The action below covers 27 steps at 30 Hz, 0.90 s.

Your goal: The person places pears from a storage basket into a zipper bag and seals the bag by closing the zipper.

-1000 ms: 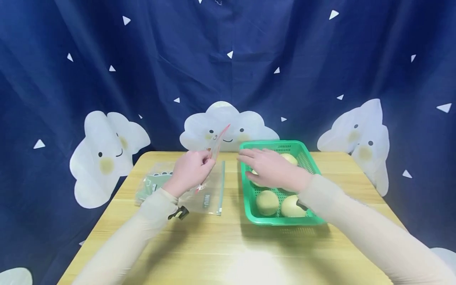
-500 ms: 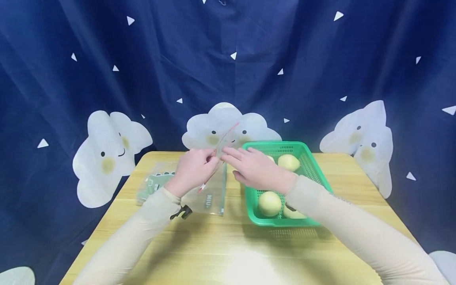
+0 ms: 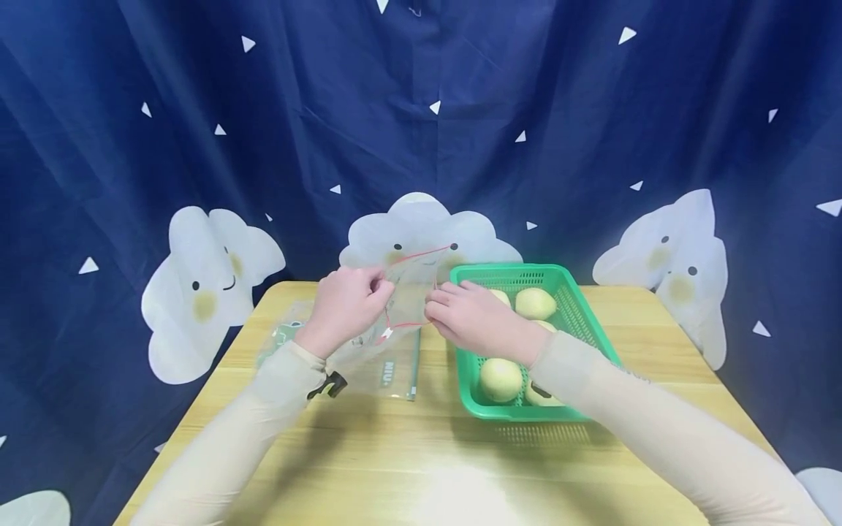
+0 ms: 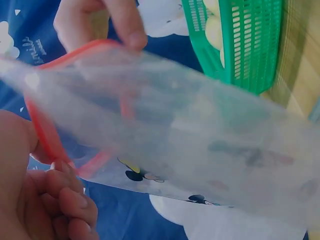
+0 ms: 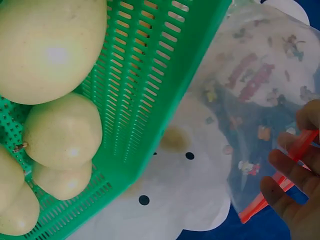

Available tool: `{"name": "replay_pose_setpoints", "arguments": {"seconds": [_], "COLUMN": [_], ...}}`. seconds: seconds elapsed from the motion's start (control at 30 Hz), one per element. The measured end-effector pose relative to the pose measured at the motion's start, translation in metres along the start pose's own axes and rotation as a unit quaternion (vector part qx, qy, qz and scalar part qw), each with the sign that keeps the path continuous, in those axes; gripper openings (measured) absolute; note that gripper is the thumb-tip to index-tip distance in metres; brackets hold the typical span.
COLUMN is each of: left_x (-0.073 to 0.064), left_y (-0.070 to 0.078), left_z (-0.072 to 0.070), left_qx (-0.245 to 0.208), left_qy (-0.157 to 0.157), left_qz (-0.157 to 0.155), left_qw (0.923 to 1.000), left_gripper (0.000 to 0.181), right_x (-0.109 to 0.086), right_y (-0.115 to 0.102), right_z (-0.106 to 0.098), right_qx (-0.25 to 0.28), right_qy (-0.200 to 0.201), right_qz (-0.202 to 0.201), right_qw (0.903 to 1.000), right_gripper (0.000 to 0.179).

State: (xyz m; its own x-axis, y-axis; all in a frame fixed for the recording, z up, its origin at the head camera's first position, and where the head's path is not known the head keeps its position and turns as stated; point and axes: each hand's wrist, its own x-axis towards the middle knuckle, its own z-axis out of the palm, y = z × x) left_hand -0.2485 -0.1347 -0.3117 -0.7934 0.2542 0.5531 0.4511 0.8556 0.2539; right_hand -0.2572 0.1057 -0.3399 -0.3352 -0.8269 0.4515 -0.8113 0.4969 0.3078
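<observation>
My left hand [image 3: 349, 303] pinches one side of the mouth of a clear zip bag [image 4: 175, 130] with a red zip strip and small cartoon prints. My right hand [image 3: 480, 318] grips the opposite side of that strip, in front of the basket. Between the hands the mouth gapes wide, as the left wrist view shows. A white slider [image 3: 387, 333] sits on the near part of the strip. Nothing shows inside the bag. Close beside the right hand stands a green plastic basket [image 3: 473, 413] holding several pale yellow round fruits [image 3: 501, 380], one with a stem stub in the right wrist view.
Under the held bag, more flat clear zip bags [image 3: 397, 378] lie on the wooden table [image 3: 395, 467], one with a green dinosaur print [image 3: 286, 333]. A dark blue curtain [image 3: 368, 131] with cloud prints hangs behind the table.
My right hand has come left from over the basket to the bag's red strip and now grips it. The bag's mouth has spread from a narrow slit to a wide gap.
</observation>
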Motion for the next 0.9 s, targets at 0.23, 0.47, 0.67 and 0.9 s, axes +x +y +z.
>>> {"name": "replay_pose_setpoints", "arguments": {"seconds": [0.23,0.47,0.67,0.9], "left_x": [0.003,0.004,0.006,0.008], "left_y": [-0.006,-0.009,-0.015,-0.017], "left_z": [-0.009,-0.013,-0.013,-0.01], "left_qx": [0.021,0.044,0.071,0.073], "left_qy": [0.021,0.028,0.033,-0.001], "left_qz": [-0.007,0.0,0.004,0.01], "left_qw": [0.9995,0.9987,0.9969,0.9973], "left_gripper": [0.024,0.025,0.024,0.009], "right_x": [-0.01,-0.018,-0.025,-0.034], "right_y": [0.0,0.0,0.002,0.005], "right_z": [0.003,0.001,0.003,0.008], "right_qx": [0.023,0.039,0.053,0.072], "right_qy": [-0.036,-0.054,-0.047,-0.05], "right_qz": [0.017,0.022,0.022,0.042], "right_qw": [0.999,0.9975,0.9972,0.9953], "right_gripper": [0.006,0.007,0.006,0.007]}}
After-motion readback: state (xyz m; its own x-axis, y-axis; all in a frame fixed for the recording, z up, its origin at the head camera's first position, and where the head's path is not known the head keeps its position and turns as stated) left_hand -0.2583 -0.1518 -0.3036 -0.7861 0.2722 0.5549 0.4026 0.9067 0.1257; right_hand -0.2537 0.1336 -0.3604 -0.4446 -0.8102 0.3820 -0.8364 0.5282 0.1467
